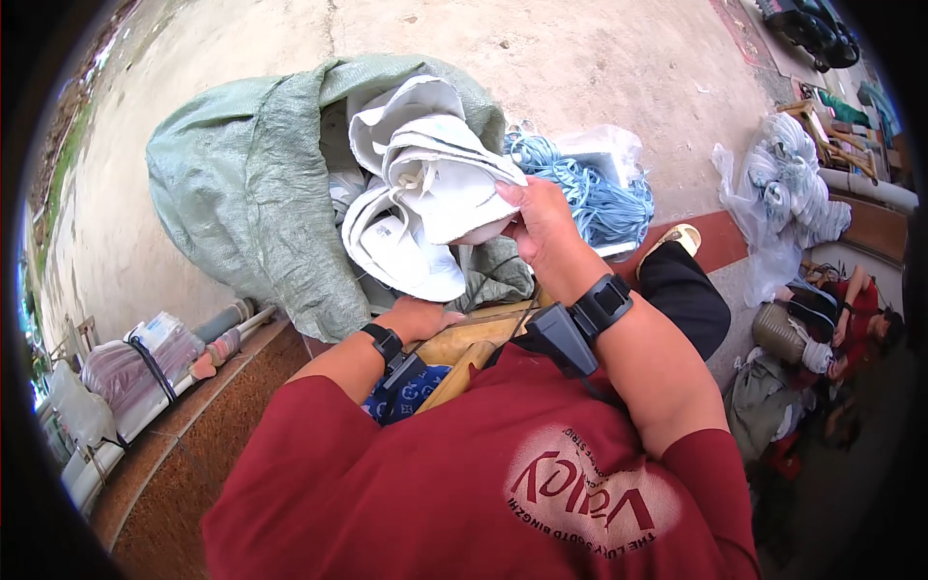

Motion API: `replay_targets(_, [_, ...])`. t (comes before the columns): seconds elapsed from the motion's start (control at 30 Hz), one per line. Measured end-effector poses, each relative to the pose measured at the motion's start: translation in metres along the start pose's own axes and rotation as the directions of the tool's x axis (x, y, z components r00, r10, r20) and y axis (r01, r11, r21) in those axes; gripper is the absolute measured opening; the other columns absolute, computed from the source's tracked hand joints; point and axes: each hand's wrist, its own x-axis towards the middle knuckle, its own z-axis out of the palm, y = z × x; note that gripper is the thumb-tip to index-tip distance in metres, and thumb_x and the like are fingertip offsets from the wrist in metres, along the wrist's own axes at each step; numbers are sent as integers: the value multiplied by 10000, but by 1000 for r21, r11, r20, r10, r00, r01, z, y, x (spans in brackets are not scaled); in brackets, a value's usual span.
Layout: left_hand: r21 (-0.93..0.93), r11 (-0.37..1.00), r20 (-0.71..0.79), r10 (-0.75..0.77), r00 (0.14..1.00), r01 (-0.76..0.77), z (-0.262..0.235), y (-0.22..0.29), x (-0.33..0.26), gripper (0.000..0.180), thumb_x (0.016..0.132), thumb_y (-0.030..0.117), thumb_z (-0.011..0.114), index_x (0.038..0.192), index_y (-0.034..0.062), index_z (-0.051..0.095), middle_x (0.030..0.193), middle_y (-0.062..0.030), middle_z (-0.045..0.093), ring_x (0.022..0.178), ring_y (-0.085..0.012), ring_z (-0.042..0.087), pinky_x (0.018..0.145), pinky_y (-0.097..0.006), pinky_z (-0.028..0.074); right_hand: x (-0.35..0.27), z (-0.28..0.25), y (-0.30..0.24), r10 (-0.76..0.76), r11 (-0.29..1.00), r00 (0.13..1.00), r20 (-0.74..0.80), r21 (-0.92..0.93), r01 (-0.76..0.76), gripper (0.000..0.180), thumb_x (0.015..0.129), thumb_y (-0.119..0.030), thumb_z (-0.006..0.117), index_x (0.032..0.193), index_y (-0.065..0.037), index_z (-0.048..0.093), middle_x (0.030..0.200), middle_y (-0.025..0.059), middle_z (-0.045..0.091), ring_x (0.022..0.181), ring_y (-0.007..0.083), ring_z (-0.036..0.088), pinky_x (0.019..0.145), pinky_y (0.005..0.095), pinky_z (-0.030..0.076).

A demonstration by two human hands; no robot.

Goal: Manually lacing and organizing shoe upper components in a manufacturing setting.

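Fingers of the right hand (541, 227) close around a bundle of white fabric pieces (425, 184), gripping it at its right edge just above the lap. That bundle rises out of the open mouth of a green woven sack (242, 184), which lies on the pale concrete ground (599, 68) and slumps to the left. More white pieces (406, 256) sit lower in the opening, touching the ones being held. The left hand (420, 317) rests lower down, near the bottom edge of the white pieces and against the sack's rim; its fingers are hidden, so whether they pinch anything cannot be told. Both wrists carry black bands with small black devices attached. Behind the right hand lies a heap of light blue cord (590, 188) partly inside a clear plastic bag (609, 145). A wooden frame (474, 338) lies across the lap under both forearms. Far right, another clear bag of pale blue bundles (788, 179) stands by a step, with a seated person (860, 319) in red beside it.
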Motion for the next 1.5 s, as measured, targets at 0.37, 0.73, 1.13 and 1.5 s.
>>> replay_targets(0.37, [-480, 874, 10, 92, 996, -75, 34, -18, 16, 530, 856, 430, 499, 1179, 10, 527, 1205, -123, 554, 1103, -271, 519, 956, -387, 389, -115, 28, -61, -309, 800, 859, 408, -378, 467, 483, 660, 126, 556, 1133, 51, 495, 1017, 84, 599, 907, 131, 579, 794, 245, 459])
replay_targets(0.73, [-338, 935, -70, -138, 988, 106, 24, -48, 12, 526, 864, 443, 470, 1184, 30, 531, 1195, -116, 562, 1091, -268, 526, 956, -393, 393, -236, -5, -152, -540, 577, 749, 384, -479, 662, 537, 645, -190, 698, 1065, 102, 535, 906, 82, 619, 831, 121, 580, 765, 221, 430])
replay_targets(1.13, [-968, -240, -53, -108, 993, -78, -50, -14, 40, 524, 873, 457, 438, 1189, 51, 536, 1184, -109, 570, 1079, -266, 533, 957, -400, 397, -362, -117, -173, -682, 442, 717, 143, -701, 560, 351, 670, -169, 623, 917, 70, 552, 875, 65, 572, 786, 111, 547, 735, 223, 408])
replay_targets(1.5, [-919, -391, -276, 540, 795, -53, -160, 227, 91, 527, 920, 410, 350, 1281, 34, 429, 1279, -136, 488, 1158, -295, 482, 1001, -412, 367, -452, -225, -174, -905, 407, 410, -115, -516, 754, 652, 593, -100, 539, 1205, 108, 458, 1136, 177, 566, 1045, 238, 557, 958, 295, 390])
